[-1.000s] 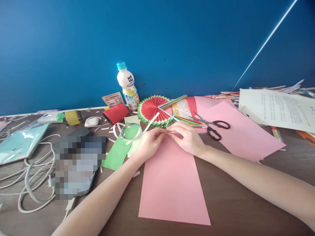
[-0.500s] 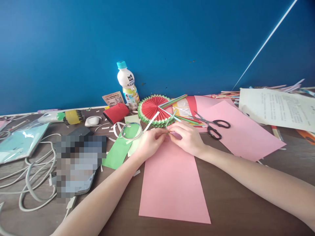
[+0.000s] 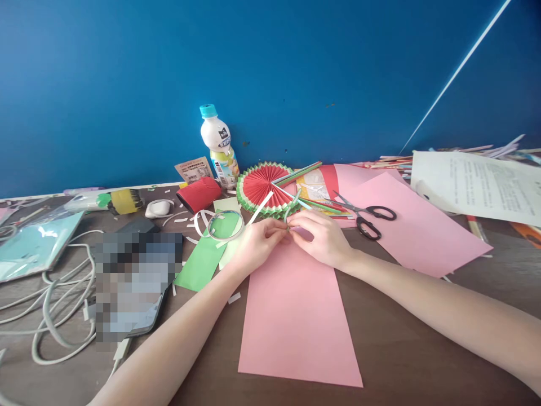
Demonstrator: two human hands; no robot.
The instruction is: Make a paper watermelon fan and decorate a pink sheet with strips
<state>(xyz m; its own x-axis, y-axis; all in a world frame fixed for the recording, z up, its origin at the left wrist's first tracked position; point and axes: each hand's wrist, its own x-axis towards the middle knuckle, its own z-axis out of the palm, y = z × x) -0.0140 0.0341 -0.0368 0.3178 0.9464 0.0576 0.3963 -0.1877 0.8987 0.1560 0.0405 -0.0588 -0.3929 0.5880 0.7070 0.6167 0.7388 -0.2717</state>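
My left hand (image 3: 261, 243) and my right hand (image 3: 323, 237) meet fingertip to fingertip over the far end of a pink paper sheet (image 3: 300, 321). Both are closed in a pinch on a thin grey-green paper strip (image 3: 287, 212), whose loose end curls up behind the fingers. The small part between the fingertips is mostly hidden. Just beyond the hands lies a pleated red and green paper fan (image 3: 264, 189), with a bundle of coloured strips (image 3: 300, 175) on it. To the right, open-bladed scissors (image 3: 367, 217) rest partly on a second pink sheet (image 3: 426, 237).
Left of my hands are a tape roll (image 3: 226, 225) on green paper (image 3: 200, 265), a red roll (image 3: 198, 194) and a bottle (image 3: 220, 146). A phone (image 3: 139, 287) and white cables (image 3: 51, 321) lie farther left. A printed sheet (image 3: 477, 183) sits at the right, before the blue wall (image 3: 270, 67).
My fingers have shifted very slightly around the strip, and a bit more green shows at the fingertips. Everything else looks unchanged apart from a tiny camera shift.
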